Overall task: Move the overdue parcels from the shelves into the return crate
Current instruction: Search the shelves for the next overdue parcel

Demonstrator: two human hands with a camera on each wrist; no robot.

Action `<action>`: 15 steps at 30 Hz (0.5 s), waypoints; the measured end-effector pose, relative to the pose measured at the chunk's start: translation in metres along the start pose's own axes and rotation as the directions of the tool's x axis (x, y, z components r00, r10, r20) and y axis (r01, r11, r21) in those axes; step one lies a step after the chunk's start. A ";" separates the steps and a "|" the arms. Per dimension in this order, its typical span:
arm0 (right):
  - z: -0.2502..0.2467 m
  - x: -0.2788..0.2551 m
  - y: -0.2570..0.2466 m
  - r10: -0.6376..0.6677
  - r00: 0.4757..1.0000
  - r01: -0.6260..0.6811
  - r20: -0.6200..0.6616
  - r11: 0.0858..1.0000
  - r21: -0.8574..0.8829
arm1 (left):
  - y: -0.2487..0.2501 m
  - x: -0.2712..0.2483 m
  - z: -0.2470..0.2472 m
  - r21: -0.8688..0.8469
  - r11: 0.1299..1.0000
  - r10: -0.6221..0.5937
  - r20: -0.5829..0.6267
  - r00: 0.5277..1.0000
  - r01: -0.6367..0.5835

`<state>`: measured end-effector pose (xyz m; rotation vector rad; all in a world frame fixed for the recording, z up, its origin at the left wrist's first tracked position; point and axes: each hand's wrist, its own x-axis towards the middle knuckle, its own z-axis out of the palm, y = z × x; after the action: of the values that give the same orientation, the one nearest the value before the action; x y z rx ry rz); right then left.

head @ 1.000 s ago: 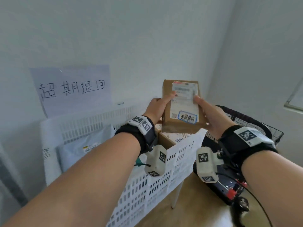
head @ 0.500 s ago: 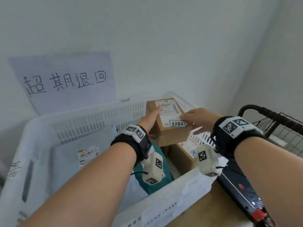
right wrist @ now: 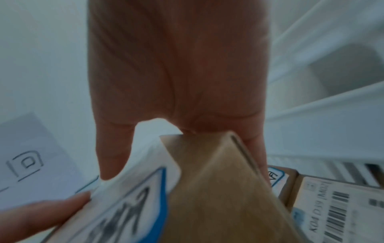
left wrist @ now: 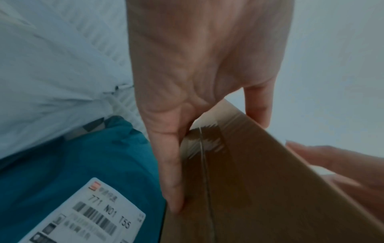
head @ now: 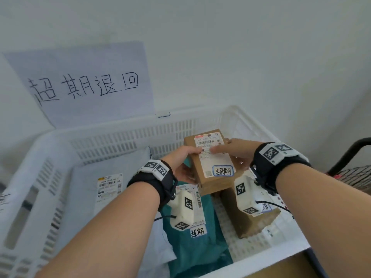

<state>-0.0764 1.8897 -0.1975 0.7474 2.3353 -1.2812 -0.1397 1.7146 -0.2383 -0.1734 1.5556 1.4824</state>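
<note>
While both of my hands are busy over the white return crate [head: 112, 135], I start with what lies nearest: a teal mailer bag [head: 192, 247] on the crate floor with a handwritten overdue tag, a grey poly bag [head: 88, 197] to its left, and a brown carton [head: 251, 225] at lower right, partly hidden by my wrist camera. Above them I hold the cardboard parcel [head: 212, 163], label up and tilted, inside the crate walls but, as I judge it, not yet set down; the motion-blurred wrist views leave me unsure whether its underside touches the carton beneath. My left hand [head: 184, 165] grips the parcel's left edge, thumb on top and fingers [left wrist: 172, 172] along the taped side. My right hand [head: 234, 153] clasps the right edge, thumb on the shipping label and fingers wrapped beneath. Beyond the far wall of the crate a paper sign [head: 84, 85] with handwritten characters leans on the wall, and a dark wire cart [head: 353, 173] shows at the far right. So three parcels appear delivered and this fourth is nearly placed; what remains is lowering it, letting go, and any parcels left on the shelves, which I cannot see from here.
</note>
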 end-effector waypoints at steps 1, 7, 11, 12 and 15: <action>0.002 0.006 -0.004 -0.027 0.999 0.028 0.019 0.999 -0.034 | 0.001 -0.002 -0.004 -0.031 0.999 0.010 -0.005 1.000 -0.010; 0.032 0.026 -0.035 -0.327 0.938 0.240 -0.117 0.853 -0.464 | 0.000 0.001 -0.033 -0.324 0.923 0.130 -0.245 0.961 -0.208; 0.057 0.038 -0.047 -0.350 0.937 0.253 0.006 0.664 -0.704 | -0.011 0.002 -0.038 -0.378 0.897 0.106 -0.322 0.941 -0.230; 0.060 0.040 -0.048 -0.352 0.936 0.249 0.015 0.630 -0.736 | -0.013 0.000 -0.039 -0.372 0.902 0.097 -0.318 0.943 -0.218; 0.062 0.046 -0.048 -0.402 0.913 0.293 0.067 0.533 -0.794 | -0.013 -0.003 -0.044 -0.096 0.980 0.121 -0.419 0.900 -0.176</action>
<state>-0.1378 1.8273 -0.2232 0.0377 2.8610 -0.1534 -0.1523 1.6728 -0.2534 -0.4811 1.8359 1.7529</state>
